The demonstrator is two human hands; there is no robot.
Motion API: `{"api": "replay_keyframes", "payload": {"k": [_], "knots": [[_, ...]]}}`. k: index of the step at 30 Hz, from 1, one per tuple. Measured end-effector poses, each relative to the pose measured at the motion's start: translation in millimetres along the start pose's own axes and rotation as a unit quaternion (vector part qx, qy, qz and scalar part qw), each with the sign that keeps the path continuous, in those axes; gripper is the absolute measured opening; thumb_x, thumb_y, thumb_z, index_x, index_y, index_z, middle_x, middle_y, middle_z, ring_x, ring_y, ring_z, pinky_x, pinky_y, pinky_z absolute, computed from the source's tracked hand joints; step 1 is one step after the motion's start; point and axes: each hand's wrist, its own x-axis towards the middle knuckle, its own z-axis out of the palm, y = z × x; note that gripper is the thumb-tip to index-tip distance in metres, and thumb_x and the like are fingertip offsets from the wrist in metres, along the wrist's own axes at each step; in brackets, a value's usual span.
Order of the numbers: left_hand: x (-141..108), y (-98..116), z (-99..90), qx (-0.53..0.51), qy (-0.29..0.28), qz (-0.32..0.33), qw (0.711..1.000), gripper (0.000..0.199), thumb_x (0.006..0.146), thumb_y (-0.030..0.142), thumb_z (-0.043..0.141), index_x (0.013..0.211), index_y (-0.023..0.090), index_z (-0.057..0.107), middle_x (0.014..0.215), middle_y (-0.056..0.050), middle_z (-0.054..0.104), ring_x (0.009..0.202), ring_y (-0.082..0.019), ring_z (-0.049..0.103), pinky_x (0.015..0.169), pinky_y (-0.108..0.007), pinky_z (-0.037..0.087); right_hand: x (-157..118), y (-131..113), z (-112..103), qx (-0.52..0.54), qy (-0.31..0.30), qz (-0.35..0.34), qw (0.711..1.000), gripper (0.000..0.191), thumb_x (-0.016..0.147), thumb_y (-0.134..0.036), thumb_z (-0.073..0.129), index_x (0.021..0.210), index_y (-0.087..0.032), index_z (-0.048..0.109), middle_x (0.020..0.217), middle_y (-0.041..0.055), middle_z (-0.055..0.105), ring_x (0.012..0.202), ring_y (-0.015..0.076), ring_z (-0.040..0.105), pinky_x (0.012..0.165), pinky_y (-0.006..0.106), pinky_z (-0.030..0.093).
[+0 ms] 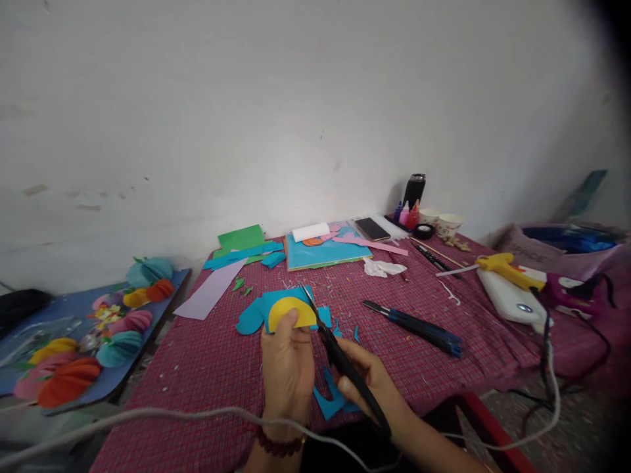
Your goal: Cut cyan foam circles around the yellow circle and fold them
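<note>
My left hand (288, 358) pinches a yellow paper half-circle (296, 309) laid over a piece of blue paper (276, 299), thumb on the yellow. In my right hand (369, 374) are black-handled scissors (340, 358), their blades pointing up and away along the right edge of the two papers. Whether the blades are fully closed is hard to make out. Under and beside my hands lie a rounded blue paper piece (250, 318) and blue offcuts (330, 397) on the checked red cloth (197, 374).
A box cutter (419, 328) lies right of my hands. Farther right are a glue gun (513, 270) and white power bank (507, 292). Coloured sheets (325, 253), a phone (372, 229) and paper cups (448, 225) stand behind. Paper pumpkins (69, 381) sit at left. A white cable (197, 412) crosses in front.
</note>
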Motion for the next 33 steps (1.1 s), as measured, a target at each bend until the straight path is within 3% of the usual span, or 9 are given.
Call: {"api": "replay_keyframes", "payload": {"k": [10,16,21,28,33], "knots": [[2,2,-1.4,0.005,0.007,-0.003,1.0,0.018,0.057,0.014,0.072,0.066,0.015,0.056,0.064,0.004,0.06,0.059,-0.01,0.057,0.062,-0.024,0.047,-1,3,1,0.023,-0.027,0.023,0.999,0.052,0.075,-0.05,0.066,0.118,-0.022,0.056,0.063,-0.0051,0.039,0.051,0.0059,0.03,0.044,0.017,0.026],[2,6,-2.3,0.044,-0.016,0.025,0.999,0.018,0.058,0.012,0.069,0.067,0.016,0.055,0.063,0.005,0.059,0.059,-0.01,0.056,0.064,-0.026,0.046,0,-1,-7,0.024,-0.084,0.022,0.996,0.062,0.075,-0.059,0.061,0.121,-0.019,0.049,0.068,-0.0031,0.042,0.056,0.0083,0.038,0.049,0.02,0.032],[-3,3,-3.0,0.101,-0.019,0.037,0.994,0.018,0.06,0.013,0.068,0.07,0.017,0.053,0.062,0.006,0.056,0.057,-0.009,0.053,0.064,-0.025,0.044,0,-3,-12,0.002,-0.07,0.027,0.997,0.059,0.077,-0.052,0.063,0.125,-0.023,0.047,0.082,0.0004,0.045,0.065,0.0112,0.044,0.057,0.023,0.04],[-5,3,-5.6,0.149,-0.014,0.036,0.988,0.018,0.062,0.014,0.068,0.068,0.016,0.052,0.06,0.006,0.054,0.055,-0.009,0.051,0.061,-0.024,0.044,-5,5,-16,-0.024,-0.062,0.033,0.997,0.054,0.078,-0.042,0.066,0.126,-0.027,0.046,0.101,0.004,0.051,0.083,0.0152,0.049,0.074,0.028,0.042],[-5,1,-6.1,0.137,-0.022,0.045,0.989,0.015,0.061,0.012,0.067,0.066,0.016,0.054,0.06,0.005,0.055,0.055,-0.009,0.051,0.059,-0.023,0.045,-4,5,-15,-0.006,-0.057,0.031,0.998,0.055,0.077,-0.047,0.065,0.125,-0.026,0.048,0.087,0.002,0.051,0.073,0.0137,0.047,0.065,0.026,0.042]]}}
